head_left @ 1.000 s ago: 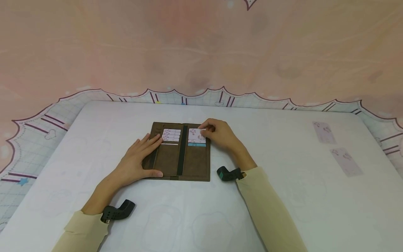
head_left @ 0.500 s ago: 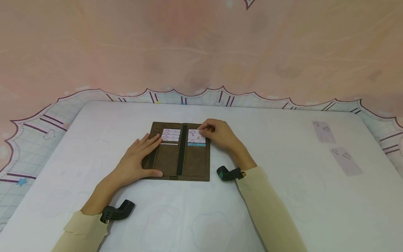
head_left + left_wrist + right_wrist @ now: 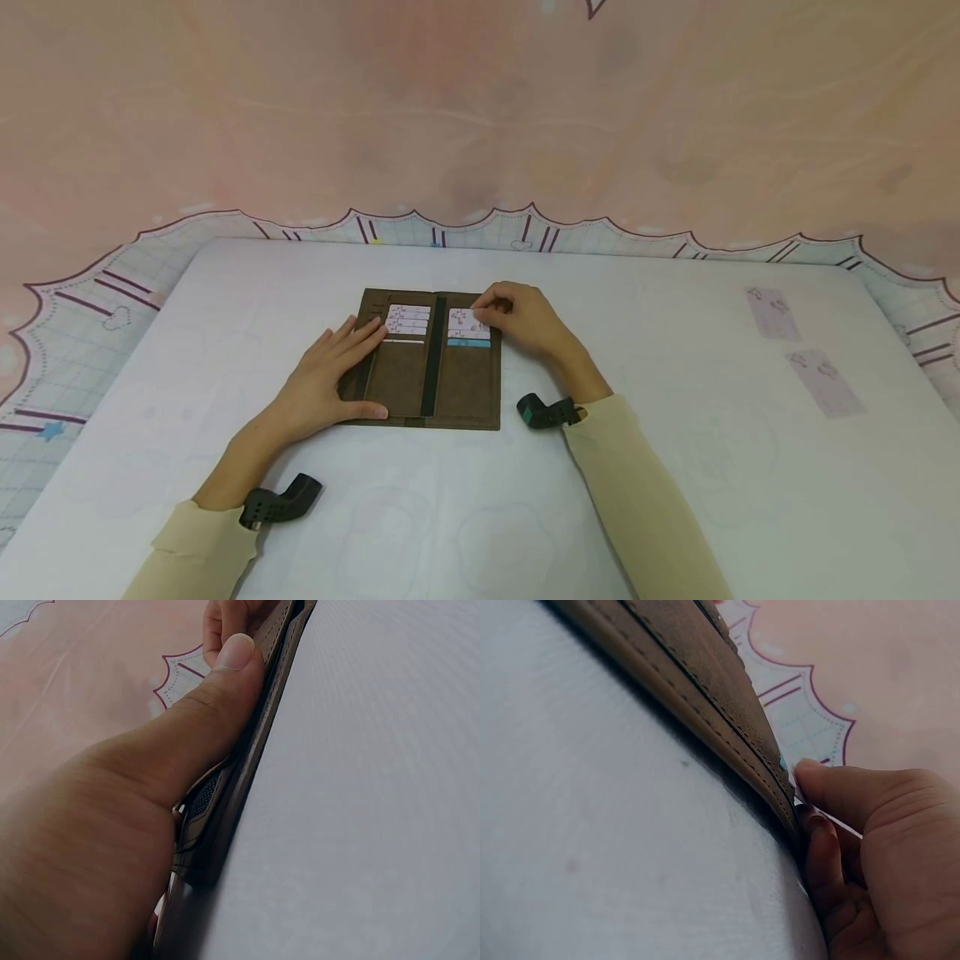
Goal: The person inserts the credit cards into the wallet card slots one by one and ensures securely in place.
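Observation:
A brown bifold wallet (image 3: 467, 387) lies spread open on the white table in the head view. My left hand (image 3: 330, 382) rests on its left panel with fingers spread and straight, the thumb along the near edge. At the upper right pocket, my right hand (image 3: 525, 318) pinches a white card with a pink floral print (image 3: 461, 320) between thumb and curled fingers. The card's lower part is hidden in the pocket, just above a blue strip (image 3: 468, 343). Several similar cards (image 3: 407, 320) sit stacked in the left panel's slots. In the right wrist view, thumb and fingers meet at the wallet's edge.
Two pale floral cards, an upper one (image 3: 773, 314) and a lower one (image 3: 825, 383), lie apart on the right of the white table (image 3: 660, 500). Behind it hangs a pink cloth (image 3: 480, 108) with a scalloped border. Each wrist wears a black camera mount.
The card pinched by my right hand sits very slightly lower in its pocket than a second ago. My left hand has stayed in place on the wallet.

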`<action>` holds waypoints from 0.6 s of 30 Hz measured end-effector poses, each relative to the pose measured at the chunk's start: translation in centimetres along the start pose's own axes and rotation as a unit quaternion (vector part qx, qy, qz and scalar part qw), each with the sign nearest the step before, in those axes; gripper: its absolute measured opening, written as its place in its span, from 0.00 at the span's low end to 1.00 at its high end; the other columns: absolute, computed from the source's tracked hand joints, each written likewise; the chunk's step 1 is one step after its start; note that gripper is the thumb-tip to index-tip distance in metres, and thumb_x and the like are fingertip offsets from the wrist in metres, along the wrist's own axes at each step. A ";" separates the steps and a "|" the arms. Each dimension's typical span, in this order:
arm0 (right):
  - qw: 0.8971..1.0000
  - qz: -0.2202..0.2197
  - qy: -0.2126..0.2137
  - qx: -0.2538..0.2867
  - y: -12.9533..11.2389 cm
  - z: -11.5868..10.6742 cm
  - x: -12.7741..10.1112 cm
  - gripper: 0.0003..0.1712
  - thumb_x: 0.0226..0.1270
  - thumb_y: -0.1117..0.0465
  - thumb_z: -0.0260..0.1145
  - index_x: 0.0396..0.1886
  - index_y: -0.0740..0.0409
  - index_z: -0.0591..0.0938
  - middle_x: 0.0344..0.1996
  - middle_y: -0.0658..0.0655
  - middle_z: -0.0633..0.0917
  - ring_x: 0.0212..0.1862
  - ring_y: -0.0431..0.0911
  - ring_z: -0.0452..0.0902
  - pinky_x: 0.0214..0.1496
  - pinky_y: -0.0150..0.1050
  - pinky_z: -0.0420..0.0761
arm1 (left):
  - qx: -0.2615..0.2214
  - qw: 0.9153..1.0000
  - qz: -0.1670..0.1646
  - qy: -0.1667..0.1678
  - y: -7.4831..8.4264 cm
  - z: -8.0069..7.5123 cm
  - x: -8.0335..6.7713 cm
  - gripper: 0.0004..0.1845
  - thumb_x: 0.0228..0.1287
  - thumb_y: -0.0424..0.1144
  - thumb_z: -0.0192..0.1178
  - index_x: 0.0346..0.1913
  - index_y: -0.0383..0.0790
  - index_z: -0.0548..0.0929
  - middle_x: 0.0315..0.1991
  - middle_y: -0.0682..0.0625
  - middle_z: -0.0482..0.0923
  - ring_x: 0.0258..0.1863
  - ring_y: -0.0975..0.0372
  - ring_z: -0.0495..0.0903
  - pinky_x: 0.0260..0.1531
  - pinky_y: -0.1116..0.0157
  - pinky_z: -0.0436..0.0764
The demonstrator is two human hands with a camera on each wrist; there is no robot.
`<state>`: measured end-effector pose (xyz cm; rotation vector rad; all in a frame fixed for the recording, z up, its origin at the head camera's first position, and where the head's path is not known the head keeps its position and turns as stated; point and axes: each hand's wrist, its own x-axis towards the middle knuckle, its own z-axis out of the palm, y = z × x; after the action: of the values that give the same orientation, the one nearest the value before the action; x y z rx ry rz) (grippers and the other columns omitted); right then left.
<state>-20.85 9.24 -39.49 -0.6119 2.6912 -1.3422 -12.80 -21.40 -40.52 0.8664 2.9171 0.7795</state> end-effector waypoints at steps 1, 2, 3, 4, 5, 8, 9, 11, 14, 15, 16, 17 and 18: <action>1.000 -0.002 0.000 -0.001 0.0 0.0 0.0 0.05 0.66 0.59 0.66 0.37 0.55 0.85 0.29 0.50 0.80 0.33 0.44 0.72 0.37 0.35 0.73 | -0.001 1.000 -0.001 -0.001 0.0 0.0 0.0 0.55 0.45 0.61 0.71 0.74 0.42 0.58 0.74 0.45 0.51 0.74 0.48 0.41 0.70 0.49 0.39; 1.000 -0.004 0.001 -0.002 0.0 0.0 0.0 0.06 0.66 0.59 0.66 0.37 0.55 0.85 0.29 0.50 0.80 0.33 0.44 0.72 0.37 0.35 0.73 | -0.001 1.000 -0.001 -0.002 0.0 0.0 0.0 0.55 0.46 0.61 0.71 0.74 0.42 0.58 0.74 0.45 0.51 0.74 0.48 0.41 0.70 0.49 0.39; 1.000 -0.005 0.001 -0.003 0.0 0.0 0.0 0.06 0.66 0.59 0.66 0.37 0.55 0.85 0.29 0.50 0.80 0.33 0.44 0.72 0.37 0.36 0.73 | -0.002 1.000 -0.002 -0.003 0.1 -0.1 0.0 0.55 0.46 0.61 0.71 0.74 0.42 0.58 0.74 0.45 0.51 0.74 0.48 0.41 0.70 0.49 0.38; 1.000 -0.007 0.001 -0.004 0.0 0.0 0.0 0.06 0.66 0.59 0.65 0.37 0.55 0.85 0.29 0.50 0.80 0.33 0.44 0.72 0.37 0.36 0.73 | -0.002 1.000 -0.002 -0.003 0.1 -0.1 0.0 0.55 0.46 0.61 0.71 0.74 0.42 0.58 0.74 0.45 0.51 0.74 0.48 0.41 0.70 0.49 0.38; 1.000 -0.008 0.002 -0.006 0.0 0.0 0.0 0.06 0.66 0.59 0.65 0.37 0.55 0.85 0.29 0.50 0.80 0.33 0.44 0.72 0.37 0.36 0.73 | -0.002 1.000 -0.002 -0.003 0.1 -0.1 0.0 0.55 0.46 0.61 0.71 0.74 0.42 0.58 0.74 0.45 0.51 0.74 0.48 0.41 0.70 0.49 0.39; 1.000 -0.011 0.002 -0.008 0.0 0.0 0.0 0.05 0.66 0.60 0.65 0.37 0.55 0.85 0.29 0.50 0.81 0.33 0.44 0.73 0.37 0.36 0.74 | -0.003 1.000 -0.001 -0.003 0.1 -0.1 0.0 0.55 0.46 0.61 0.71 0.74 0.41 0.58 0.74 0.44 0.51 0.74 0.48 0.41 0.70 0.49 0.39; 1.000 -0.011 0.002 -0.008 0.0 0.0 0.0 0.05 0.66 0.60 0.65 0.37 0.55 0.85 0.29 0.50 0.81 0.33 0.44 0.73 0.37 0.36 0.74 | -0.003 1.000 -0.001 -0.002 0.1 -0.1 0.0 0.55 0.46 0.61 0.71 0.74 0.41 0.58 0.74 0.45 0.51 0.74 0.48 0.41 0.70 0.49 0.39; 1.000 -0.012 0.002 -0.007 0.1 0.0 0.0 0.05 0.67 0.60 0.65 0.37 0.54 0.85 0.29 0.50 0.81 0.33 0.44 0.73 0.37 0.36 0.74 | -0.004 1.000 -0.002 -0.002 0.1 -0.1 0.0 0.55 0.46 0.61 0.71 0.74 0.41 0.58 0.74 0.45 0.51 0.74 0.48 0.41 0.70 0.49 0.39; 1.000 -0.015 -0.002 -0.007 0.1 0.0 0.0 0.05 0.67 0.60 0.65 0.37 0.54 0.86 0.31 0.49 0.81 0.34 0.44 0.73 0.38 0.36 0.74 | -0.003 1.000 -0.004 -0.003 0.1 -0.1 0.0 0.55 0.46 0.61 0.71 0.74 0.42 0.58 0.75 0.45 0.51 0.74 0.48 0.41 0.70 0.49 0.38; 1.000 -0.016 -0.004 -0.008 0.1 0.0 0.0 0.05 0.66 0.60 0.65 0.36 0.54 0.86 0.31 0.49 0.82 0.34 0.44 0.73 0.38 0.36 0.74 | -0.003 1.000 -0.005 -0.003 0.1 -0.1 0.0 0.55 0.46 0.61 0.71 0.74 0.42 0.58 0.75 0.45 0.51 0.74 0.48 0.41 0.70 0.49 0.38; 1.000 -0.017 -0.006 -0.009 0.1 0.0 0.0 0.05 0.66 0.60 0.65 0.36 0.55 0.86 0.32 0.49 0.82 0.34 0.44 0.73 0.39 0.36 0.74 | -0.002 1.000 -0.005 -0.003 0.1 -0.1 0.0 0.55 0.46 0.61 0.71 0.74 0.42 0.58 0.75 0.45 0.51 0.74 0.48 0.41 0.70 0.49 0.38; 1.000 -0.018 -0.008 -0.010 0.1 0.0 0.0 0.05 0.66 0.60 0.65 0.36 0.55 0.86 0.32 0.49 0.82 0.34 0.44 0.73 0.39 0.36 0.74 | -0.002 1.000 -0.006 -0.003 0.1 -0.1 0.0 0.55 0.46 0.61 0.71 0.74 0.42 0.58 0.75 0.45 0.51 0.74 0.48 0.41 0.70 0.49 0.38; 1.000 -0.019 -0.010 -0.012 0.1 0.0 0.0 0.05 0.66 0.60 0.65 0.36 0.54 0.86 0.33 0.49 0.82 0.35 0.44 0.73 0.39 0.36 0.74 | -0.002 1.000 -0.006 -0.004 0.1 -0.1 0.1 0.55 0.46 0.61 0.71 0.74 0.42 0.58 0.75 0.45 0.51 0.74 0.48 0.41 0.70 0.49 0.38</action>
<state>-20.85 9.33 -39.59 -0.6792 2.6960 -1.3071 -12.83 -21.37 -40.38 0.8483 2.9101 0.7796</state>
